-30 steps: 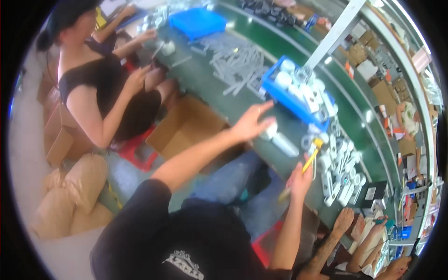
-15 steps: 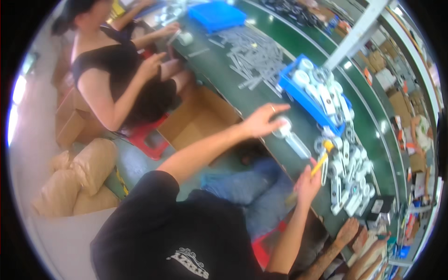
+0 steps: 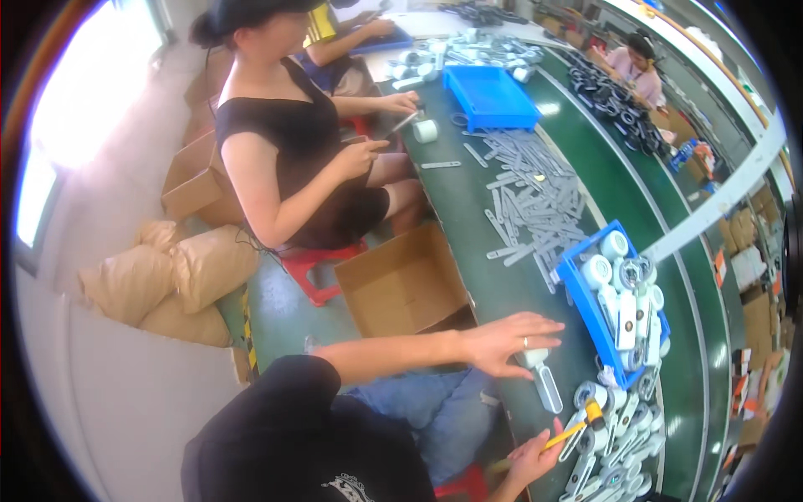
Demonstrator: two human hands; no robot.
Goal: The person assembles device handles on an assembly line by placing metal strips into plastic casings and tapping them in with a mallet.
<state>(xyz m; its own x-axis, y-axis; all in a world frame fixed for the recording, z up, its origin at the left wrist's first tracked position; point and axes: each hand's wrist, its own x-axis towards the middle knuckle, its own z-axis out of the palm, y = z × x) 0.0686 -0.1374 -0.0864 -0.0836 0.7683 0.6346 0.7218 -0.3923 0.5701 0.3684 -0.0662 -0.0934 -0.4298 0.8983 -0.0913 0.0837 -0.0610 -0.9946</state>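
Observation:
My left hand (image 3: 512, 341) is stretched over the round end of a pale device (image 3: 548, 388) with a long handle, lying on the green tabletop. The fingers are extended and the thumb is apart from them, near that round end. A small mallet (image 3: 594, 414) with a yellow handle and a yellow-and-black head is in my right hand (image 3: 532, 460), whose fingers wrap the handle. The mallet head is over the edge of a pile of similar pale devices (image 3: 615, 443).
Beyond my hands stands a blue bin (image 3: 577, 293) full of pale devices. Farther off lie many grey strips (image 3: 535, 197) and another blue tray (image 3: 493, 99). An open cardboard box (image 3: 401, 284) is beside the table. A co-worker (image 3: 284, 159) sits at the left.
The view has swung, so the table and co-worker appear lower and farther right. My left hand remains by the device's round end; my right hand still holds the mallet.

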